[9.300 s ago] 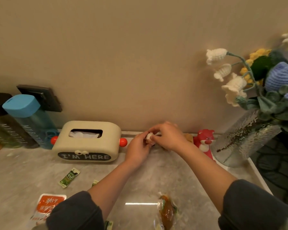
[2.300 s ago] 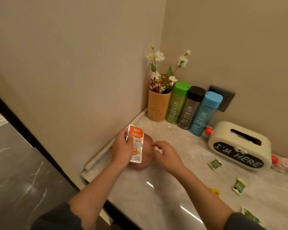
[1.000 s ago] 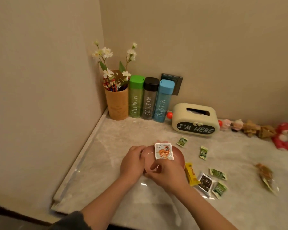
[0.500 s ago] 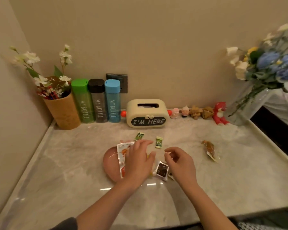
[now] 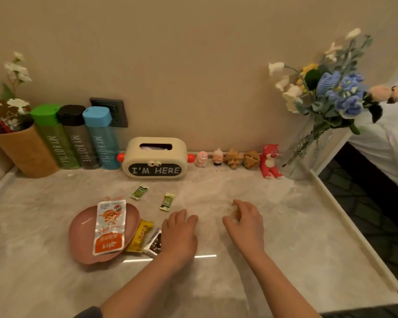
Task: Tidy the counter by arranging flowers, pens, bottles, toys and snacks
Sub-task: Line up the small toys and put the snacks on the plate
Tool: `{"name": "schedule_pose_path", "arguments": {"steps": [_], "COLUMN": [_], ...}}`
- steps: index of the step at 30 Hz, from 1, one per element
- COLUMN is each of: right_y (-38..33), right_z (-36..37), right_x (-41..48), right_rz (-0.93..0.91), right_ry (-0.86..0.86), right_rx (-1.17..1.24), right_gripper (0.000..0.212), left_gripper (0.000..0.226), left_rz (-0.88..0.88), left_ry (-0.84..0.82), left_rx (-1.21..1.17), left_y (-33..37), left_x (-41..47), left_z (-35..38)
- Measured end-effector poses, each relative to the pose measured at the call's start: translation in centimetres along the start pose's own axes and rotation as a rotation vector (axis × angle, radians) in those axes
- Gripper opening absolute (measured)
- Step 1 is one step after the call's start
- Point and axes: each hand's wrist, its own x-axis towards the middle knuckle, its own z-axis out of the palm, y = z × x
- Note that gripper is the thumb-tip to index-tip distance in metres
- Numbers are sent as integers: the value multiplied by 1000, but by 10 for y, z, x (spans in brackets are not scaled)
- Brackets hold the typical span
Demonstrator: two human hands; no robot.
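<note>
A pink plate (image 5: 81,239) lies on the marble counter with an orange snack packet (image 5: 109,228) on it. A yellow packet (image 5: 140,235) and a dark packet (image 5: 155,243) lie against its right rim. Two green packets (image 5: 139,192) (image 5: 167,201) lie farther back. My left hand (image 5: 179,235) rests palm down beside the dark packet, covering part of it; whatever is under the palm is hidden. My right hand (image 5: 245,223) is curled on a brown snack packet (image 5: 237,216), of which only a sliver shows between the fingers.
Along the back wall stand a pen cup with flowers (image 5: 21,148), green, black and blue bottles (image 5: 78,138), a tissue box (image 5: 154,158), small toys (image 5: 233,158), a red bear (image 5: 270,161) and a glass vase of crochet flowers (image 5: 313,145). The counter's raised edge (image 5: 345,226) runs along the right.
My left hand has left the plate and moved right, past the dark packet. My right hand has reached right and closed over the brown snack packet. The view has shifted closer.
</note>
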Motion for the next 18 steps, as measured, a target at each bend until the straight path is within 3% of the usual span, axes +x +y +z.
{"name": "schedule_pose_path", "arguments": {"steps": [7, 13, 15, 18], "right_y": [33, 48, 52, 46], "right_z": [6, -2, -4, -7], "right_x": [23, 34, 38, 43], "right_rz": [-102, -336, -371, -289], "right_ry": [-155, -164, -162, -161], "right_rx": [-157, -297, -244, 102], "right_gripper": [70, 49, 44, 36], "left_gripper": [47, 46, 46, 45], "left_rz": [-98, -114, -96, -150], "left_ry": [153, 181, 193, 238], "left_rx": [-6, -319, -399, -542], "left_y": [30, 49, 53, 54], "left_x": [6, 10, 12, 14], "left_z": [10, 20, 22, 21]}}
